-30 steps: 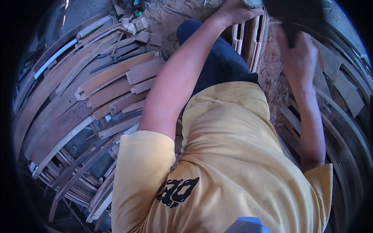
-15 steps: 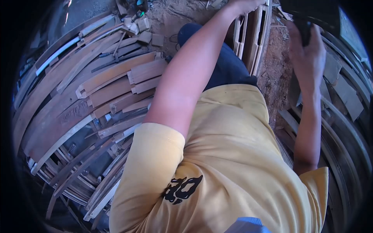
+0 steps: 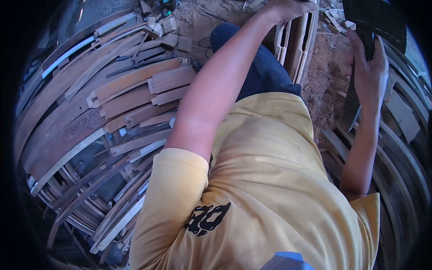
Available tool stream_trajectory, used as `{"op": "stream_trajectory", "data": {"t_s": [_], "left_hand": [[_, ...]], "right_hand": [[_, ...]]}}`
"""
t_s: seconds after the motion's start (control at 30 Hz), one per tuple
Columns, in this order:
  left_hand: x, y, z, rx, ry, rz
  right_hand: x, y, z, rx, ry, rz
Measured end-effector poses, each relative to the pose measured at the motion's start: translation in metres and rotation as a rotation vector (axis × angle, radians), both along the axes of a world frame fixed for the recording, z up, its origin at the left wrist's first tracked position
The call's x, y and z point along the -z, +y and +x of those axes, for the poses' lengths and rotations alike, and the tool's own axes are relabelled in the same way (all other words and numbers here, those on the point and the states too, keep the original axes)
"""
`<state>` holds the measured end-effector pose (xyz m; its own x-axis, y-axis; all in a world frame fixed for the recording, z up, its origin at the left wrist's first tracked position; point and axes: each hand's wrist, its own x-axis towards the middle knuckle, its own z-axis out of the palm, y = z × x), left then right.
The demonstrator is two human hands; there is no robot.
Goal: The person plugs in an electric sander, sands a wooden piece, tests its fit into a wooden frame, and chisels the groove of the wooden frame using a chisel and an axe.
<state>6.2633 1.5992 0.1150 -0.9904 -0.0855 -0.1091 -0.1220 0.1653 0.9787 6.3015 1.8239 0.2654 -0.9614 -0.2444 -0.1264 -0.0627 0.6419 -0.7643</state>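
"Where do the hands stand?"

"The left hand (image 3: 284, 11) is at the upper edge of the frame, over the far end of the slotted wooden pieces (image 3: 292, 56). Its fingers are partly cut off, so I cannot tell whether they grip the wood or something dark at the edge. The right hand (image 3: 372, 74), at upper right, is closed round the handle of a dark tool (image 3: 380, 20), the thumb on one side and the fingers on the other."

"Orientation?"

"The slotted pieces run lengthwise up and down the frame, top leaning slightly right, beside the dark trousers (image 3: 265, 67). They lie to the left of the right hand's grip, with sawdust-strewn ground (image 3: 319, 67) between. The left hand is the nearer. The tool's broad head is above the right hand, apart from the wood; its handle points down into the grip."

"Containers?"

"None that I can identify with confidence. The wood has long dark slots; whether anything sits inside them cannot be determined."

"Surroundings?"

"Stacked boards (image 3: 130, 87) fan across the left side, several with cut ends. Small offcuts (image 3: 170, 39) lie at upper left. More curved-looking lengths (image 3: 396, 175) line the right side."
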Motion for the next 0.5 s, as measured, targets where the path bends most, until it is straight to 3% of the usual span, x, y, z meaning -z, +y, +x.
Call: {"op": "stream_trajectory", "data": {"t_s": [0.33, 0.4, 0.5], "left_hand": [[-0.001, 0.005, 0.003, 0.097, 0.169, 0.111], [-0.003, 0.004, 0.003, 0.159, 0.139, -0.020], [0.000, 0.006, 0.007, 0.141, 0.201, 0.039]], "right_hand": [[-0.006, 0.001, -0.002, -0.032, 0.035, 0.025], [-0.006, 0.000, -0.001, -0.034, 0.026, 0.055], [0.005, -0.002, -0.003, -0.127, 0.260, 0.211]]}}
